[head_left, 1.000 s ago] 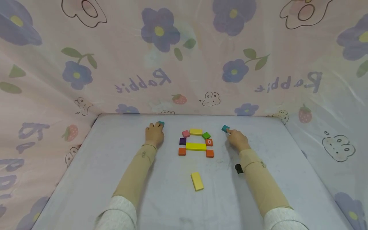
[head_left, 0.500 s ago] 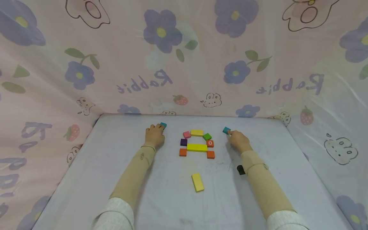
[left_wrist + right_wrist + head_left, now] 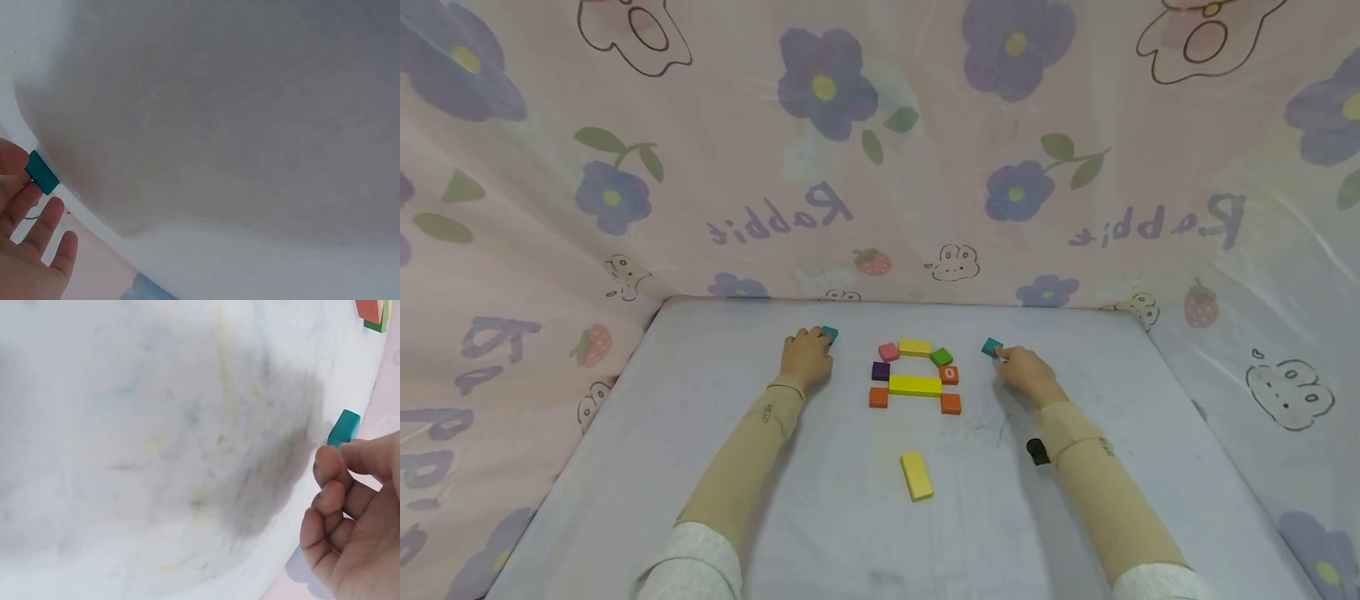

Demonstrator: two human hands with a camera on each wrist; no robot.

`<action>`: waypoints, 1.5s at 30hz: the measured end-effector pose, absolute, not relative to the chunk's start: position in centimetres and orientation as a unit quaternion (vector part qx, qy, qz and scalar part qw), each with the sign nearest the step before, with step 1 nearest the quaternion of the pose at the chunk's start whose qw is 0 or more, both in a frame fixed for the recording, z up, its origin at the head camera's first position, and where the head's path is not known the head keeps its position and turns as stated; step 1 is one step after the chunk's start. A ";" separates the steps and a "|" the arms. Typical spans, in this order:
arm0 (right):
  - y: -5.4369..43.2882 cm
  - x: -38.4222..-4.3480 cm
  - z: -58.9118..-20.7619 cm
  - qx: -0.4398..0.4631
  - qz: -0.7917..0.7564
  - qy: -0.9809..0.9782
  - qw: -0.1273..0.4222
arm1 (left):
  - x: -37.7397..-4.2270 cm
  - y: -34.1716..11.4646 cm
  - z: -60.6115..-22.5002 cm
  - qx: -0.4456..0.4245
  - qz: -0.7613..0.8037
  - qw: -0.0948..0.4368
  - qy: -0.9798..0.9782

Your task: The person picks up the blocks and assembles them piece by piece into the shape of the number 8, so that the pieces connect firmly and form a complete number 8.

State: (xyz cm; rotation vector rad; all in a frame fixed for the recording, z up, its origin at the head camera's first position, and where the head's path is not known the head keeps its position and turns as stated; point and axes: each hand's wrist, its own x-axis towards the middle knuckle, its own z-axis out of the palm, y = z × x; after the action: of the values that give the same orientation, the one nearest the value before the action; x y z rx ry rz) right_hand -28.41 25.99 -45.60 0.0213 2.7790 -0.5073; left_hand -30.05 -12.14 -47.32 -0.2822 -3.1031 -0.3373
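On the left of the block figure, my left hand (image 3: 806,359) pinches a teal block (image 3: 830,333) between thumb and index finger. The left wrist view shows this block (image 3: 42,173) at the fingertips, with the other fingers spread loosely. Across on the right, my right hand (image 3: 1028,374) holds a second teal block (image 3: 992,346) by its near end. In the right wrist view, thumb and index finger meet at that block (image 3: 345,427), the other fingers curled in. Between the hands lies a figure of flat blocks, with a long yellow block (image 3: 915,386) across its middle.
Pink (image 3: 889,352), pale yellow (image 3: 915,347) and green (image 3: 942,357) blocks form the figure's top. A purple block (image 3: 881,371) and several orange blocks (image 3: 951,404) line its sides. A loose yellow block (image 3: 917,477) lies nearer; a black object (image 3: 1037,452) sits beside the right sleeve. Printed curtain (image 3: 895,167) surrounds the table.
Both hands have brought their teal blocks slightly nearer to me, the left one also a little toward the figure. The figure's blocks keep their arrangement; the head view has shifted slightly.
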 end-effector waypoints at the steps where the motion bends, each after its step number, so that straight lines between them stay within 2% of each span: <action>1: 26.0 -28.3 -45.6 0.007 -0.180 0.971 0.158 | -30.0 -12.1 -47.3 -0.092 -0.108 0.005 -0.990; 20: 25.1 -25.2 -45.5 -0.021 -0.108 0.986 0.129 | -26.6 -12.4 -47.8 -0.153 -0.147 0.023 -0.977; 37: 25.0 -22.1 -45.9 -0.063 -0.135 0.985 0.085 | -24.5 -12.4 -48.3 -0.210 -0.115 0.054 -0.970; 45: 24.7 -21.0 -45.8 -0.077 -0.137 0.983 0.097 | -23.7 -12.6 -48.5 -0.214 -0.114 0.044 -0.969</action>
State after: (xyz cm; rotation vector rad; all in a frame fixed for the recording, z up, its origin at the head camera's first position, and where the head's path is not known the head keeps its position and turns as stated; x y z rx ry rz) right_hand -21.02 24.67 -45.83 -0.2269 2.9101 -0.4045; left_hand -23.73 -12.61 -48.48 -0.6541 -2.9616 -0.3478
